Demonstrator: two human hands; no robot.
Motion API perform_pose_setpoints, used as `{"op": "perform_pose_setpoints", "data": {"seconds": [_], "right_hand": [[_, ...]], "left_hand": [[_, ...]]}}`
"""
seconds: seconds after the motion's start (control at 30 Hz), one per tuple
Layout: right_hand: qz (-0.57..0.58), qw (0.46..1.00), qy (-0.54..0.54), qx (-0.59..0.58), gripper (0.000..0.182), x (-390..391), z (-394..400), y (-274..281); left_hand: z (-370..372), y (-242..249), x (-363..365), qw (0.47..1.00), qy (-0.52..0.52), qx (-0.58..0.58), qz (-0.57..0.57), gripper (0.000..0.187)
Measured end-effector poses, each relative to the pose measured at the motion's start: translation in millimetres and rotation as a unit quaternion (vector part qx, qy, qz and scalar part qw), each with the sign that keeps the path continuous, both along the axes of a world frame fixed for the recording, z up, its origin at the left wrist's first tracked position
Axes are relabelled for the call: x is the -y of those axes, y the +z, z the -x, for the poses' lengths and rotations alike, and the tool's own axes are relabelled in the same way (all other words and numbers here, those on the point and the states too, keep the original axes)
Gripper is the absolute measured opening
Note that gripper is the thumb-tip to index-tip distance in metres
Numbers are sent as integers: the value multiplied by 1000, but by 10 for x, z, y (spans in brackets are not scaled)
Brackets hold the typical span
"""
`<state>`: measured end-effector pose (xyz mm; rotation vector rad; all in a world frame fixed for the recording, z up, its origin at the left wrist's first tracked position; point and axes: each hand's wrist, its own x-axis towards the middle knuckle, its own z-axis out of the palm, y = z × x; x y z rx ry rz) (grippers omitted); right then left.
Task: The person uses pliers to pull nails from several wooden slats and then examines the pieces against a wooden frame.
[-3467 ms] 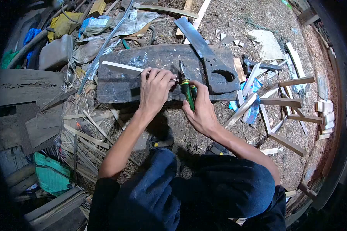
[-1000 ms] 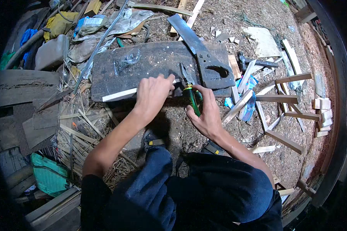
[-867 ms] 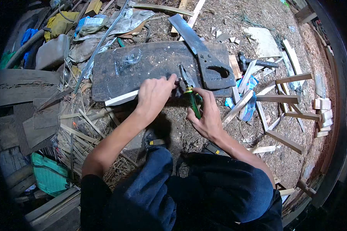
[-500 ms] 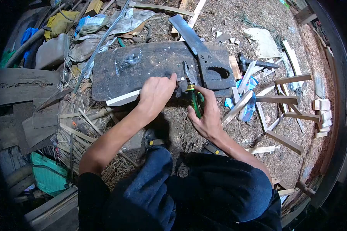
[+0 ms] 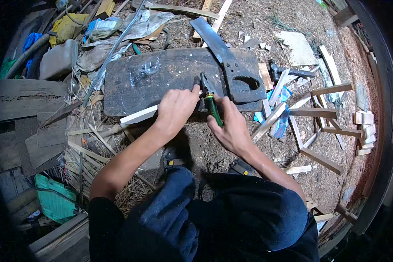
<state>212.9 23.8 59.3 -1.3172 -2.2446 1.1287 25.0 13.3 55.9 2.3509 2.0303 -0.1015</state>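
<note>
My left hand (image 5: 177, 107) is closed around a pale wooden strip (image 5: 138, 115), which sticks out to the left over the near edge of a dark wooden board (image 5: 170, 72). In my right hand (image 5: 232, 124) are pliers (image 5: 210, 106) with green handles and dark jaws. The jaws point up and away from me, right beside my left fingertips at the strip's right end. Whether they grip anything there is too small to tell. On the board's right side lies a handsaw (image 5: 214, 41) with a dark handle.
A hammer (image 5: 292, 70) lies right of the board among wood offcuts. Further right are upright wooden legs of a frame (image 5: 314, 113) and stacked blocks (image 5: 366, 131). Thin sticks (image 5: 89, 168) and a teal container (image 5: 55, 197) are at the left. A grey jerrycan (image 5: 59, 60) stands far left.
My right hand has moved the pliers left and slightly turned them, so their jaws sit closer to my left fingertips. My left hand and the strip have hardly moved.
</note>
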Motion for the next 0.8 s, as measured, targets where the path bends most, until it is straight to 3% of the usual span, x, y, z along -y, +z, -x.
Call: {"op": "perform_pose_setpoints", "data": {"seconds": [0.1,0.17,0.2,0.23,0.33,0.5,0.8], "right_hand": [[-29,997,-27,-66,49,8,10,-20],[-138,981,-52,-129,48,10,16,-60],[-28,992,-60,-107,47,54,14,-40],[-13,1000,-12,-25,48,30,28,-58],[-29,999,20,2,48,-36,45,39],[-130,990,-29,-38,54,-65,3,156],[-86,990,57,96,57,47,-32,85]], "left_hand": [[8,0,-3,1000,-3,-11,8,15],[18,-8,9,1000,-6,-16,11,14],[23,-22,14,1000,-8,-9,0,14],[24,-22,8,1000,-10,-2,-12,14],[15,4,-1,1000,3,14,23,12],[20,-17,10,1000,2,12,13,16],[-2,24,-22,998,34,31,40,22]]}}
